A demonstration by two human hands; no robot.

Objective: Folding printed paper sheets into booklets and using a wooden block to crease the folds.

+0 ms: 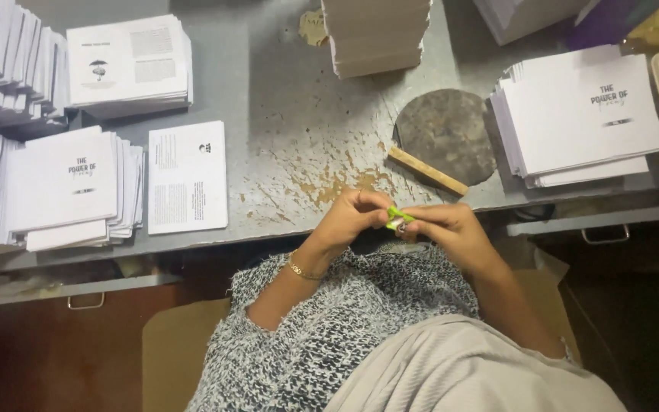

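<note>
Both hands meet just below the front edge of the grey metal desk (291, 114). My left hand (348, 221), with a gold bracelet on the wrist, and my right hand (451, 233) pinch a small bright-green object (398, 218) between their fingertips. I cannot tell what the green thing is. A round dark stone disc (445, 133) lies on the desk just above my right hand, with a flat wooden stick (429, 172) lying across its lower edge.
Stacks of white printed booklets surround the work spot: one at right (581, 114), one at left (66, 187), one at back left (127, 65), one at back centre (375, 34). A single booklet (187, 177) lies flat. Desk drawers with handles (604, 229) flank my lap.
</note>
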